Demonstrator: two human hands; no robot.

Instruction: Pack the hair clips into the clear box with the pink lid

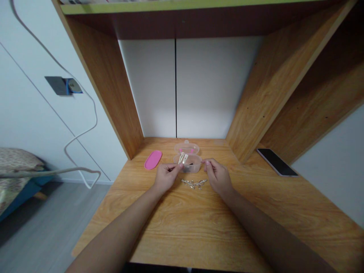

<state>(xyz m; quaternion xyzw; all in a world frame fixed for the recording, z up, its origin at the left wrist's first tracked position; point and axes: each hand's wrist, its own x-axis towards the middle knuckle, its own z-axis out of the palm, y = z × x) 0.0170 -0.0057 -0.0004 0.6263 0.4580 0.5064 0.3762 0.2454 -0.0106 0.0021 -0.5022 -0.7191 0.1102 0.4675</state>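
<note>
Between the thumb and fingers of my left hand (167,176) are pale, narrow hair clips (183,157), their tips raised over the box. A small clear plastic box (195,167) stands behind them on the desk, its hinged lid (186,147) tipped back. Dark small items lie inside, too blurred to name. My right hand (218,174) is closed, with its fingertips at the box's right rim. Nearer me, between the hands, lie shiny branch-shaped hair clips (195,184).
A pink oval lid-like piece (153,159) lies left of the box on the wooden desk (182,227). At the right rests a phone (277,162). Wooden side panels (108,87) and an overhead shelf (182,22) frame the space. A white cable (95,110) hangs at left.
</note>
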